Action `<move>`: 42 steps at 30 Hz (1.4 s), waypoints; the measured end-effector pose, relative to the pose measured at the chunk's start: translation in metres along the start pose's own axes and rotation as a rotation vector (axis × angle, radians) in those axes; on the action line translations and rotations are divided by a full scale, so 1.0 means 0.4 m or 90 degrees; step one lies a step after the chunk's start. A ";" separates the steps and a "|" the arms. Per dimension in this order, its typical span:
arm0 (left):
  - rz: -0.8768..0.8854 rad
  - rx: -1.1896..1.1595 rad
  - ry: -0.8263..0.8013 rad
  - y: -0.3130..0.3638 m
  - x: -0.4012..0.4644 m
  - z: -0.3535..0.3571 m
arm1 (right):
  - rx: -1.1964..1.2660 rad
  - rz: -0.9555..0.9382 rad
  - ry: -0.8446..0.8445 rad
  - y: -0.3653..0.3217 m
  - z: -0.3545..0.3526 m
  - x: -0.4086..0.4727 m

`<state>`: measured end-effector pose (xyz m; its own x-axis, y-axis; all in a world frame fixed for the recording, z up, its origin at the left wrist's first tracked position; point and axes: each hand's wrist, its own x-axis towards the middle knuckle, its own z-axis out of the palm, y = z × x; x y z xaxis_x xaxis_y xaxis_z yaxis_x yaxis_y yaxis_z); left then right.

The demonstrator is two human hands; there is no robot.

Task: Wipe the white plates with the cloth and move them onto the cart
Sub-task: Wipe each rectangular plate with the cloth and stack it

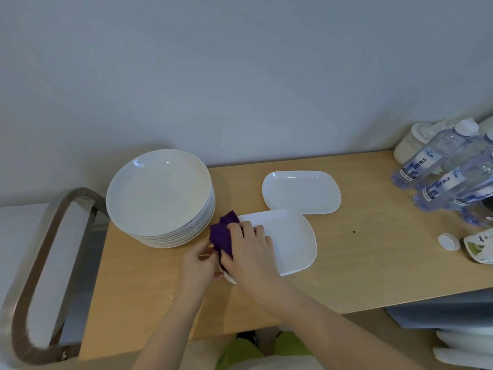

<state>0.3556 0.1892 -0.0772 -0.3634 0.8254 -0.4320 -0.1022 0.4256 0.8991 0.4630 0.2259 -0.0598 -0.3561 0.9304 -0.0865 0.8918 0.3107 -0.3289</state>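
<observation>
1. The right hand (248, 247) presses a purple cloth (222, 236) onto the near plate (290, 239), fingers curled over the cloth to rub its left end.
2. The left hand (198, 263) pinches the plate's near-left edge, likely to steady it against the rubbing.
3. A second plate (301, 192) and a round stack (160, 198) wait on the surface (360, 263).
4. The cart (34, 263) stands just left, within easy reach for unloading.

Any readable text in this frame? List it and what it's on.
Nothing can be read.
Bottle labels: blue and white print, too blurred.
Pouch at the right edge: green graphic, print too blurred.
Plates, cloth, cap: no text.
</observation>
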 end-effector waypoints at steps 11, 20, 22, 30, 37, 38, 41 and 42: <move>-0.002 -0.035 0.039 0.008 -0.013 0.023 | -0.075 0.182 0.059 0.264 -0.076 -0.050; 0.041 0.012 0.042 0.013 -0.018 0.025 | -0.043 0.092 0.086 0.188 -0.049 0.063; 0.042 0.013 0.041 0.011 -0.018 0.023 | -0.031 0.061 0.068 0.153 -0.041 0.074; 0.029 0.018 0.055 0.004 -0.013 0.028 | -0.020 -0.123 -0.019 0.037 -0.007 0.076; 0.028 0.051 0.072 0.003 -0.016 0.035 | -0.098 -0.010 0.009 0.129 -0.065 0.079; 0.028 0.047 0.072 0.002 -0.015 0.034 | -0.117 0.006 0.009 0.154 -0.079 0.075; 0.007 0.020 0.079 0.003 -0.015 0.033 | -0.146 0.021 -0.016 0.230 -0.114 0.060; -0.003 0.008 0.081 0.003 -0.017 0.032 | -0.143 0.027 -0.028 0.247 -0.121 0.054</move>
<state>0.3697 0.1890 -0.0740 -0.4783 0.7700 -0.4224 -0.0930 0.4338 0.8962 0.5567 0.2862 -0.0488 -0.3247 0.9358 -0.1375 0.9441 0.3118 -0.1071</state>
